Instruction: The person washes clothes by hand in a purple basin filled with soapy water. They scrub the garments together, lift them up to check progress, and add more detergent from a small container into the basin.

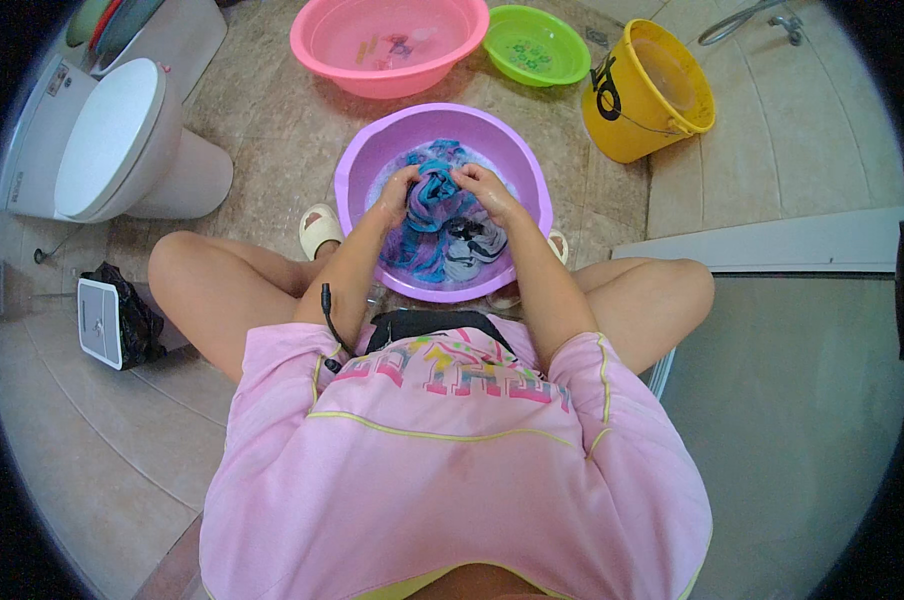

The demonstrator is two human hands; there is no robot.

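I see grey-and-black cloth (464,262) in the near-right part of the purple basin (422,120). Mid-basin, blue-purple cloth (434,200) lies bunched between left hand (396,193) and right hand (486,193), both gripping it (neither nearer, long axis unclear). Beyond the basin: pink tub (392,82), green tub (567,62), yellow bucket (612,130) rightward.
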